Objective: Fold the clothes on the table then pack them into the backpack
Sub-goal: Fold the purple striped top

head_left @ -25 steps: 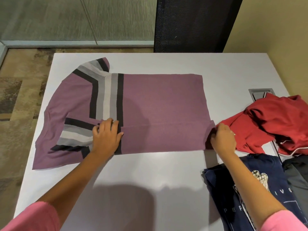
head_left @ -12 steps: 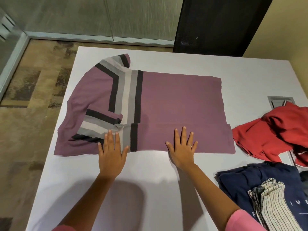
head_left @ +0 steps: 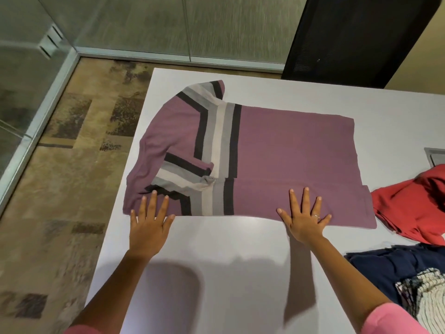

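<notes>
Both hands lie flat, fingers spread: the left hand and right hand press the near folded edge of the purple sweater on the surface. Sliding outward evenly should sharpen the crease.

A white table carries a purple striped shirt spread flat under both hands' fingertips. Right of the right hand lie a red garment and a navy garment.
</notes>
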The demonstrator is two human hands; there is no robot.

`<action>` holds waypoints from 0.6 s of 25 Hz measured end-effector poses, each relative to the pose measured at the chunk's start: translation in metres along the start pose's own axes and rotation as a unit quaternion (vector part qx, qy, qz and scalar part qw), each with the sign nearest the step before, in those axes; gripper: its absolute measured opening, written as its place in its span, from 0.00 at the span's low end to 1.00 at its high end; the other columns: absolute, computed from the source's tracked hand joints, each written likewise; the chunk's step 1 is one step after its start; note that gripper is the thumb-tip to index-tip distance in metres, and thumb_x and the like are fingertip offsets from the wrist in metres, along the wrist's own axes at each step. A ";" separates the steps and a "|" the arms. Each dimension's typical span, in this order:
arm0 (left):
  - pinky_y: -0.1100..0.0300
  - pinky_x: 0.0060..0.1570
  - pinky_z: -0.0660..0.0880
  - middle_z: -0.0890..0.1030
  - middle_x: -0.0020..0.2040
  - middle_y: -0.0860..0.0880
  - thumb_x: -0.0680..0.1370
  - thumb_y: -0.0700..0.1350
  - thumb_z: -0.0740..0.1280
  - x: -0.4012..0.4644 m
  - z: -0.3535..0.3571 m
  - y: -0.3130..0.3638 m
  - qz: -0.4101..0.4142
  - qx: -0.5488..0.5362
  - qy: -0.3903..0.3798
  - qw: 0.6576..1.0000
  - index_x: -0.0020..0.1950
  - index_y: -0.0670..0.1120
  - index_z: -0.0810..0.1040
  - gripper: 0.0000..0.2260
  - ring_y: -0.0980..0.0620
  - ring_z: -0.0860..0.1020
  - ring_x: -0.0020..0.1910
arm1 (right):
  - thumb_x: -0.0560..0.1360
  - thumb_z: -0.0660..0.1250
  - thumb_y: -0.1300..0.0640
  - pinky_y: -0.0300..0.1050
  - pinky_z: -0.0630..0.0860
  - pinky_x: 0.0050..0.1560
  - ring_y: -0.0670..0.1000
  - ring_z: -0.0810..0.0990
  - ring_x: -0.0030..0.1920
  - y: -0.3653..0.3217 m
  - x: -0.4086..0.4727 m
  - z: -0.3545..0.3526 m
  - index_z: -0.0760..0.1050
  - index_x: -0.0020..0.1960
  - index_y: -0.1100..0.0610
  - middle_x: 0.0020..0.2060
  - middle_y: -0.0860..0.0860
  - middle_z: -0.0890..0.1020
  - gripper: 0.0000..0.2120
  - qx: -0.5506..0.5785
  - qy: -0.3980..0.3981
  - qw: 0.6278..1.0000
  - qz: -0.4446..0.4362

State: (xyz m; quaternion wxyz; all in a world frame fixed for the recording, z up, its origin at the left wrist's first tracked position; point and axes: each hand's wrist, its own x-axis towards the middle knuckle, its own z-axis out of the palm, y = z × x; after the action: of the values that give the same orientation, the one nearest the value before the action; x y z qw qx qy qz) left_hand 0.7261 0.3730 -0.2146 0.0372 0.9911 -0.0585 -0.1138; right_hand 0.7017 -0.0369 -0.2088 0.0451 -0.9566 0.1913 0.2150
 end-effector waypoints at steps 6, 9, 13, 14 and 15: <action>0.36 0.65 0.63 0.63 0.75 0.41 0.81 0.61 0.46 -0.027 0.001 -0.005 0.031 -0.014 -0.028 0.999 0.76 0.47 0.63 0.29 0.36 0.62 0.73 | 0.59 0.28 0.22 0.73 0.46 0.69 0.63 0.40 0.76 0.022 -0.020 0.007 0.30 0.74 0.39 0.77 0.51 0.36 0.46 0.003 -0.035 0.998 0.052; 0.37 0.65 0.64 0.64 0.75 0.42 0.81 0.60 0.48 -0.045 0.008 -0.009 0.040 -0.030 -0.026 0.998 0.76 0.48 0.62 0.28 0.36 0.63 0.73 | 0.64 0.31 0.21 0.72 0.53 0.68 0.65 0.47 0.76 0.026 -0.039 0.010 0.28 0.72 0.38 0.78 0.52 0.43 0.42 -0.008 -0.038 0.996 0.084; 0.41 0.53 0.76 0.74 0.68 0.42 0.81 0.58 0.50 -0.048 -0.004 -0.012 0.042 -0.099 -0.009 0.994 0.71 0.47 0.69 0.24 0.37 0.75 0.64 | 0.76 0.56 0.35 0.65 0.56 0.70 0.63 0.49 0.75 0.011 -0.042 -0.008 0.46 0.78 0.47 0.77 0.55 0.47 0.36 0.029 -0.073 0.991 0.110; 0.44 0.50 0.77 0.75 0.66 0.42 0.81 0.56 0.52 -0.046 -0.009 -0.015 0.027 -0.140 0.006 0.990 0.69 0.46 0.70 0.23 0.38 0.77 0.60 | 0.76 0.61 0.41 0.64 0.59 0.69 0.63 0.54 0.74 0.000 -0.041 -0.013 0.56 0.75 0.51 0.75 0.58 0.54 0.32 0.061 -0.053 0.990 0.117; 0.46 0.49 0.78 0.76 0.64 0.42 0.81 0.54 0.55 -0.044 -0.014 -0.018 0.001 -0.186 0.034 0.982 0.68 0.45 0.72 0.20 0.40 0.77 0.57 | 0.75 0.65 0.46 0.62 0.62 0.67 0.62 0.58 0.71 -0.015 -0.040 -0.022 0.64 0.71 0.55 0.71 0.60 0.60 0.27 0.085 -0.030 0.989 0.119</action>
State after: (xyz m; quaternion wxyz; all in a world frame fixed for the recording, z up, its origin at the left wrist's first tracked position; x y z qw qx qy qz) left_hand 0.6885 0.3975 -0.1925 0.2235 0.9700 -0.0363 -0.0888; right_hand 0.6822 -0.0130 -0.1719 0.1057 -0.9129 0.3201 0.2301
